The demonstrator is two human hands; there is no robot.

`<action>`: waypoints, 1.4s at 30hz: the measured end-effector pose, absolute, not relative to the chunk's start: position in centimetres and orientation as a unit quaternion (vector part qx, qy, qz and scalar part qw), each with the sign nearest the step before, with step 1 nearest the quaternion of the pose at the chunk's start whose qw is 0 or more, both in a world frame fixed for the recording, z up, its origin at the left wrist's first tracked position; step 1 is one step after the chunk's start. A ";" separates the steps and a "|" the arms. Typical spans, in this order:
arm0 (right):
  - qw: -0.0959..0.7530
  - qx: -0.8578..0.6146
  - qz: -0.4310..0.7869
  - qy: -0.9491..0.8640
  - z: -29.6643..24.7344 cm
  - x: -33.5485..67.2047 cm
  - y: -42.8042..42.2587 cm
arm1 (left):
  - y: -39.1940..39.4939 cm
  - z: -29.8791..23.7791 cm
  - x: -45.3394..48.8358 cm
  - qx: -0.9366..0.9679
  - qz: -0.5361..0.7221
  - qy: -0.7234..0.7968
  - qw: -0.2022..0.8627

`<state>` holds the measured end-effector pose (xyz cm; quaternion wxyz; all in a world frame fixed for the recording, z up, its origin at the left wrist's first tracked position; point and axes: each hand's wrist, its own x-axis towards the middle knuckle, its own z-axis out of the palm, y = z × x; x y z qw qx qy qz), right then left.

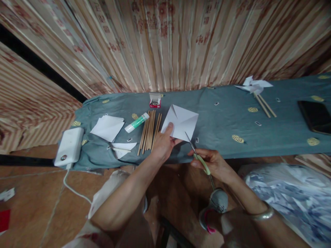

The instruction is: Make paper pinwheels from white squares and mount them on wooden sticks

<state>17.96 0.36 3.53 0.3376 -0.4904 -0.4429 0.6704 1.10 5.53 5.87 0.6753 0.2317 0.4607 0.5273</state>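
While the left hand (162, 143) pinches a white paper square (182, 124) between thumb and fingers, the right hand (213, 163) has its grip closed on the green handles of the scissors (199, 160). The square is held over the surface (222, 120), toward the near edge. A slit shows by its far-left corner. The scissors point away from the near edge, their tip overlapping the square by its near-right corner; whether paper lies between the blades, I cannot tell. Just left of the square, wooden sticks (148, 132) lie side by side, with a glue stick (137, 123) beside them and an open red box (155, 102) by the far edge. Toward the left edge come a paper stack (107, 127) and, at the near-left corner, a white device (69, 146) with a cable. Well to the right, paper pinwheels (257, 85) lie by the far edge; beyond them is a black phone (317, 117).
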 end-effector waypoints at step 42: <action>0.323 -0.529 0.656 -0.431 4.3 17.7 0.5 | 4.9 5.6 1.6 0.182 0.543 0.413 0.708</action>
